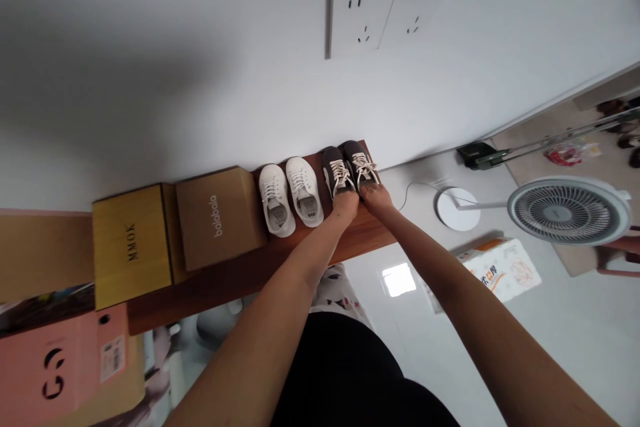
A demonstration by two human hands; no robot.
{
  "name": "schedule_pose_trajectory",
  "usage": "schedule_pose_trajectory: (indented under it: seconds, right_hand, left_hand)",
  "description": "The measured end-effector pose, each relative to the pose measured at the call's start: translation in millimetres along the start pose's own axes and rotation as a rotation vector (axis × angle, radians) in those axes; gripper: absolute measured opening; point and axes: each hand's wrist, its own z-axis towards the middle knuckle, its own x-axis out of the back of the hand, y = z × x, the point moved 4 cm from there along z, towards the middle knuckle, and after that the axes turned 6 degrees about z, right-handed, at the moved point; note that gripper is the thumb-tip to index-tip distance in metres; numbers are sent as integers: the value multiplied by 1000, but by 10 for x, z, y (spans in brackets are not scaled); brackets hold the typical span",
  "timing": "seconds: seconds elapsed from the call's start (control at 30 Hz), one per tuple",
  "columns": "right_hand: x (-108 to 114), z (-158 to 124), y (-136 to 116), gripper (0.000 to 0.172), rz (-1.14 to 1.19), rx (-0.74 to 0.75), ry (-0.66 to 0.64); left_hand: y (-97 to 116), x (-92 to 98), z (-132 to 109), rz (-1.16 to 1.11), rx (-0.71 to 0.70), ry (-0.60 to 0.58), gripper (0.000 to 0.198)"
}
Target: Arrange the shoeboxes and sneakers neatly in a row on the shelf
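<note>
Left hand (346, 204) is closed on the heel of one dark shoe (335, 165); right hand (376, 198) likewise on the other dark shoe (358, 157). Both shoes stand on a wooden bench (371, 238), against a wall (250, 60), beside a white pair (271, 190). Fan (567, 210) stands at right. Dark uppers, pale laces.

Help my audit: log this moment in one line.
left hand: touching left dark shoe; right hand: touching right dark shoe; white shoes: on same shelf

Two white plastic elec. sockets (365, 7) on pale wall (240, 93). Grey-white round-headed fan (570, 210) nr white printed pkg (515, 270) on shiny pale floor (590, 307). Pink cardbd box (75, 347) w/ black lettering, lower L of view
</note>
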Motion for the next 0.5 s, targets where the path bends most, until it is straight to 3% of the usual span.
schedule_pose_trajectory:
  seconds: [0.17,0.27,0.33,0.4,0.5]
  right_hand:
    - [319,-120,-135,25,-3,-72,123]
    - [555,-226,-313,30,71,-77,232]
    - [667,-314,-487,33,184,-56,304]
    - [696,-426,-720,32,376,-26,364]
    - [484,-640,-1210,29,808,-53,374]
  left_hand:
    - [-41,278,-246,53,-60,146,35]
    - [-288,479,-597,-36,-64,253,40]
    - [-578,536,-929,-181,-47,337,43]
    - [-948,462,-1321,-404,-23,415,41]
    - [-1629,42,-1952,-811,115,449,32]
